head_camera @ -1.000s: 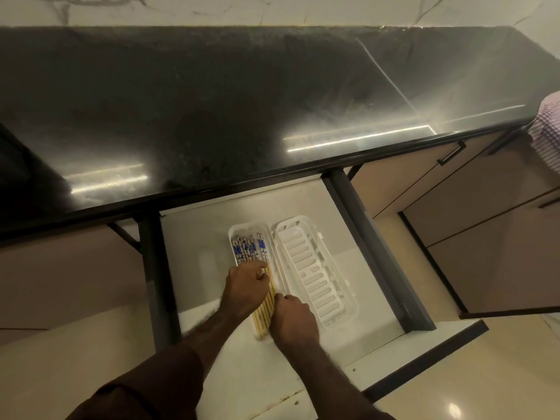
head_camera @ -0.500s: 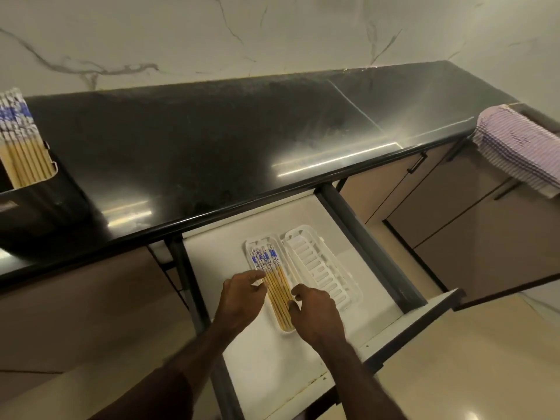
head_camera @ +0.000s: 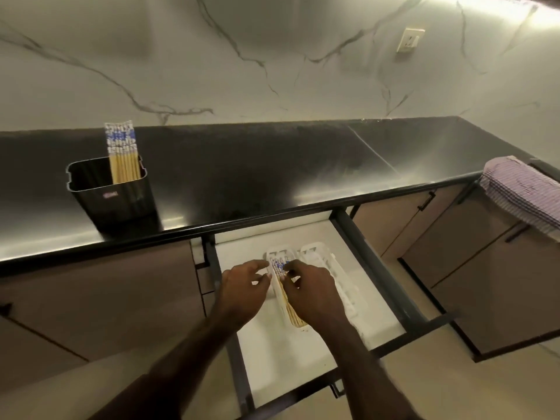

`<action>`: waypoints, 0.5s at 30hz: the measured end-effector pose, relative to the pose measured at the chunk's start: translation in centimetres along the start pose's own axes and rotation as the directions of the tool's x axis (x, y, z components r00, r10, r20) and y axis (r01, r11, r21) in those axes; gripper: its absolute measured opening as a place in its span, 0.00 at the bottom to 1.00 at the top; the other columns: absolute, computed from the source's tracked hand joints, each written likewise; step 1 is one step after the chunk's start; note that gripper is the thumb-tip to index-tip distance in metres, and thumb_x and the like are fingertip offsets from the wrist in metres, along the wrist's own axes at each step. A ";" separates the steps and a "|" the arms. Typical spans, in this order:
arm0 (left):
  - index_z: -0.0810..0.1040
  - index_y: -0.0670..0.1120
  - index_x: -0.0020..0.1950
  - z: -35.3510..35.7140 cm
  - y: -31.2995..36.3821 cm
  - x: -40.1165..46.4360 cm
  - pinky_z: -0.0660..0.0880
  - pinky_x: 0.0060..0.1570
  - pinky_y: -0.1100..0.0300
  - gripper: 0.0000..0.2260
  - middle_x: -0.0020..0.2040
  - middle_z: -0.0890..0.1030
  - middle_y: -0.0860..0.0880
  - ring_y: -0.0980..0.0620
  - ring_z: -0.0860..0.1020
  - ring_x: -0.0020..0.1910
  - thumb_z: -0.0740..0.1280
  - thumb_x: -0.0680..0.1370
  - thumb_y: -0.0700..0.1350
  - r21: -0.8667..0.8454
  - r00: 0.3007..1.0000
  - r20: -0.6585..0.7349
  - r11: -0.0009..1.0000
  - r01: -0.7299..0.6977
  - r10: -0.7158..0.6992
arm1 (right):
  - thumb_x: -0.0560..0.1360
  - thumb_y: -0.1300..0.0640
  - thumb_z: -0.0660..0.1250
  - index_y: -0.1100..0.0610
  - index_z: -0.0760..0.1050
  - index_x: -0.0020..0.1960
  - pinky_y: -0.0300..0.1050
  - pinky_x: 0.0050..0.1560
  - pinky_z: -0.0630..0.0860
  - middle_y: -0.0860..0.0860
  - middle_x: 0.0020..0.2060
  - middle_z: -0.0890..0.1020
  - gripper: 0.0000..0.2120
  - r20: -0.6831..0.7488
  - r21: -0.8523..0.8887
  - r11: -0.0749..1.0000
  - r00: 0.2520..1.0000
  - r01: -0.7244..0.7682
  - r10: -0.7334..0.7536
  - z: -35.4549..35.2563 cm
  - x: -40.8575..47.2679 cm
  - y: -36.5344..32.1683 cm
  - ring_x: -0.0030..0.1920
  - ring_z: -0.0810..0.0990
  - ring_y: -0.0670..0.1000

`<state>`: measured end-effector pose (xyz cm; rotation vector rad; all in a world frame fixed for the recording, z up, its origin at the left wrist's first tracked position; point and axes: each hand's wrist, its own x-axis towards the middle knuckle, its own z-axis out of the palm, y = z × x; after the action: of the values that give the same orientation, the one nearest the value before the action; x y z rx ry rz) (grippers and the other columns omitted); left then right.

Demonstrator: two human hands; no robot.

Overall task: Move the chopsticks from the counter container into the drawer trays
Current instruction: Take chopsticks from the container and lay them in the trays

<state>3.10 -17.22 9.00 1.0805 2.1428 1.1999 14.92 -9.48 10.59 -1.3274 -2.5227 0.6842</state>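
Note:
A black container [head_camera: 116, 201] stands on the dark counter [head_camera: 272, 165] at the left, holding several chopsticks [head_camera: 122, 153] with blue-and-white tops. Below, an open white drawer [head_camera: 375, 286] holds two white trays. The left tray [head_camera: 274, 256] has several chopsticks [head_camera: 286, 301] lying in it. The right tray [head_camera: 318, 253] looks empty. My left hand [head_camera: 242, 291] hovers at the left tray's edge with fingers spread. My right hand [head_camera: 312, 294] is over both trays, fingers curled beside the chopstick tops; I cannot see whether it touches them.
A striped cloth [head_camera: 521, 189] hangs over an open cabinet door at the right. Closed cabinet fronts flank the drawer. A marble wall with a socket [head_camera: 410, 40] rises behind the counter.
The view has tilted up, so the container and wall show now. Both hands have lifted slightly off the chopsticks in the left tray.

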 end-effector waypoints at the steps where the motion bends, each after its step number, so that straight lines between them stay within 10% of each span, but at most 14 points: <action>1: 0.77 0.46 0.65 -0.6 0.2 -0.8 0.72 0.49 0.69 0.15 0.62 0.80 0.50 0.58 0.78 0.54 0.67 0.78 0.43 -0.002 1.000 -0.025 1.000 -0.007 0.007 | 0.78 0.48 0.64 0.50 0.77 0.62 0.47 0.57 0.79 0.47 0.54 0.84 0.15 -0.014 0.016 1.000 1.000 0.026 -0.026 -0.2 -0.4 -0.6 0.51 0.82 0.49; 11: 0.80 0.46 0.61 -9.4 0.1 -4.1 0.71 0.47 0.78 0.14 0.55 0.84 0.50 0.63 0.79 0.49 0.69 0.76 0.41 0.000 0.969 -0.245 0.999 -0.044 0.042 | 0.78 0.49 0.65 0.51 0.79 0.60 0.41 0.52 0.78 0.46 0.51 0.85 0.13 -0.043 0.101 0.964 0.969 0.247 -0.244 -0.3 -2.0 -9.8 0.45 0.82 0.45; 15: 0.81 0.48 0.60 -14.6 -1.3 -3.8 0.76 0.53 0.67 0.14 0.54 0.85 0.52 0.61 0.81 0.50 0.70 0.75 0.42 0.000 0.944 -0.325 0.999 -0.054 0.051 | 0.77 0.50 0.66 0.51 0.80 0.57 0.37 0.48 0.75 0.46 0.48 0.85 0.11 -0.080 0.108 0.944 0.949 0.312 -0.304 0.9 -0.8 -14.4 0.44 0.82 0.44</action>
<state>-5.32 -27.97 15.44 0.9975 2.3597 1.5010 4.66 -17.43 16.86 -0.8723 -2.5155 0.6996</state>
